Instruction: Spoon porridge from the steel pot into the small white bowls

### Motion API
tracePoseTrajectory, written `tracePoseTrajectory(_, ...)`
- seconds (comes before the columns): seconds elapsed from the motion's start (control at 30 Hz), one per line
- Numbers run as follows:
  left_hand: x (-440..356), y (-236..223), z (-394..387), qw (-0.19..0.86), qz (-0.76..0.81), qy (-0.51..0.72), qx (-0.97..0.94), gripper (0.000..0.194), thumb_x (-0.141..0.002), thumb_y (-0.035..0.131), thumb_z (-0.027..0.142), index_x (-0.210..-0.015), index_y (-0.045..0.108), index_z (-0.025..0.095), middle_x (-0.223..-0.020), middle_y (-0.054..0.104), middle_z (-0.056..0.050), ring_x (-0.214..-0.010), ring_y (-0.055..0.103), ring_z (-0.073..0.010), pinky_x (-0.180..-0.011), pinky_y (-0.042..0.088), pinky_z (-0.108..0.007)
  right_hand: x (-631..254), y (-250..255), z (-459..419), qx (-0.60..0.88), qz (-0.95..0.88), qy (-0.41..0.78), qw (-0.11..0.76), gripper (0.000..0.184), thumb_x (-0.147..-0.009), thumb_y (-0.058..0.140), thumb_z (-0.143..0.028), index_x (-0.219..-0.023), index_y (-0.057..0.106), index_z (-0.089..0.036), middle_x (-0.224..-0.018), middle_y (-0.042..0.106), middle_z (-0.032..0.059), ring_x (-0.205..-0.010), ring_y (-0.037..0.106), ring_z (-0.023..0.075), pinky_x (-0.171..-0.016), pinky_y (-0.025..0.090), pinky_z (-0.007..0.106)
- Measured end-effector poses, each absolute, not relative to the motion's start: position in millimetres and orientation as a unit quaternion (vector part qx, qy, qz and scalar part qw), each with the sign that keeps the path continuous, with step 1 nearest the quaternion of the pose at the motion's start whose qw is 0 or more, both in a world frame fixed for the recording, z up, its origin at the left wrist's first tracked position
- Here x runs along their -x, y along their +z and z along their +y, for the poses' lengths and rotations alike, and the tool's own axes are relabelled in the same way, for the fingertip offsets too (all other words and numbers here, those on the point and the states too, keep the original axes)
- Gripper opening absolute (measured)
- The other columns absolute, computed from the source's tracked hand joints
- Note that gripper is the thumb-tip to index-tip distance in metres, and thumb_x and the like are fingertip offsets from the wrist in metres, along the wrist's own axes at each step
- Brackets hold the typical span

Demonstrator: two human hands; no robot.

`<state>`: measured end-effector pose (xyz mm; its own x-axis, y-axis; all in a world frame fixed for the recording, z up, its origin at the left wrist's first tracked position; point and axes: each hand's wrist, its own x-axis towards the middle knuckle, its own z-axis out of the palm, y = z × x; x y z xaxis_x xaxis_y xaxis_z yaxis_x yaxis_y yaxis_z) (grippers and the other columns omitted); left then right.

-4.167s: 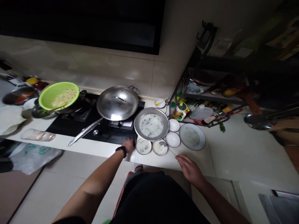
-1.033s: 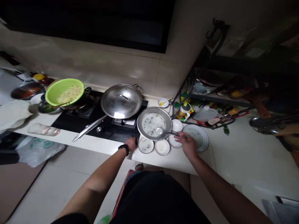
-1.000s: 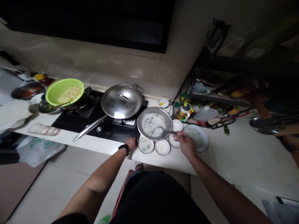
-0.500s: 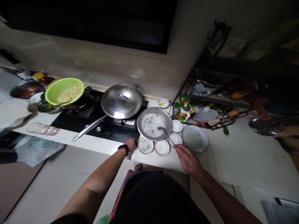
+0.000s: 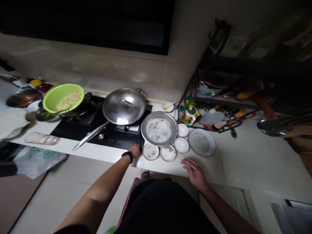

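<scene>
In my right hand [image 5: 195, 172] is the handle of a metal spoon [image 5: 171, 149], its fingers closed on the end. The spoon's bowl is over a small bowl [image 5: 168, 158] holding a little white soup with green bits. Beside it stands another small bowl of soup [image 5: 150, 152]. Behind them is a large metal basin [image 5: 143, 128] of the same white soup. Two small white bowls [image 5: 181, 145] and a ribbed bowl of soup [image 5: 214, 144] sit to the right. My left hand [image 5: 135, 150], with a black wristband, rests at the stove's front edge; its fingertips are hard to make out.
A lidded wok [image 5: 124, 105] stands on the black stove [image 5: 70, 126], its long handle jutting over the front edge. At the left are a green bowl [image 5: 46, 100] of pale shreds and a glass [image 5: 42, 138] lying on its side. A dark rack [image 5: 224, 102] holds jars at the right.
The spoon has moved from the large basin toward me, over the small front bowl. My right hand has drawn nearer with it. My left hand stays at the stove edge.
</scene>
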<state>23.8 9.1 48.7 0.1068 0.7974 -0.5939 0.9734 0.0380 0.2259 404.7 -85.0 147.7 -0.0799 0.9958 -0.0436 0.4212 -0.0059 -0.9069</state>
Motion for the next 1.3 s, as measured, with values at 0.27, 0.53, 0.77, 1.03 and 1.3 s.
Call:
tracePoseTrajectory(0.27,-23.1,49.2,9.7,0.306,0.650,-0.146,-0.680,0.037,-0.083,0.065,0.040,-0.111,0.068,0.015,-0.119,0.071,-0.019,-0.114,0.067,-0.0300,-0.096,0.051,-0.035,-410.4,140.4,-76.7,0.655,-0.237,0.534,0.479,0.053,-0.065,0.088,-0.059,-0.089,0.072,-0.014,-0.078,0.077,0.0107,-0.077,0.079,0.0325,-0.075,0.065,0.046)
tracePoseTrajectory(0.53,-22.3,46.7,10.3,0.309,0.648,-0.141,-0.682,0.036,-0.082,0.065,0.038,-0.110,0.068,0.014,-0.120,0.070,-0.020,-0.115,0.066,-0.0309,-0.098,0.050,-0.036,-416.7,167.4,-53.8,0.631,-0.215,0.535,0.519,0.051,-0.059,0.094,-0.053,-0.088,0.071,-0.016,-0.099,0.078,0.0099,-0.077,0.079,0.0302,-0.072,0.065,0.042)
tracePoseTrajectory(0.77,-22.5,48.9,9.7,0.314,0.649,-0.141,-0.678,0.037,-0.084,0.063,0.039,-0.111,0.067,0.014,-0.121,0.069,-0.020,-0.113,0.067,-0.0312,-0.094,0.051,-0.036,-385.3,176.3,6.7,0.619,-0.302,0.513,0.513,0.049,-0.073,0.083,-0.056,-0.096,0.071,-0.015,-0.082,0.076,0.0081,-0.079,0.078,0.0279,-0.073,0.064,0.040)
tracePoseTrajectory(1.03,-22.7,48.7,9.7,0.314,0.655,-0.137,-0.674,0.038,-0.082,0.065,0.040,-0.112,0.068,0.015,-0.121,0.069,-0.019,-0.115,0.066,-0.0312,-0.097,0.050,-0.036,-359.2,165.9,25.5,0.473,-0.791,0.245,0.300,0.030,-0.099,0.049,-0.027,-0.115,0.073,-0.023,-0.122,0.071,0.0117,-0.109,0.071,0.0259,-0.096,0.058,0.042)
tracePoseTrajectory(1.3,-22.6,47.3,10.0,0.318,0.655,-0.137,-0.671,0.039,-0.082,0.066,0.041,-0.110,0.067,0.015,-0.120,0.070,-0.020,-0.114,0.067,-0.0309,-0.095,0.051,-0.035,-377.7,175.4,-3.7,0.411,-0.882,0.135,0.187,0.040,-0.098,0.046,-0.015,-0.127,0.070,-0.025,-0.127,0.071,0.0101,-0.110,0.071,0.0245,-0.097,0.058,0.038)
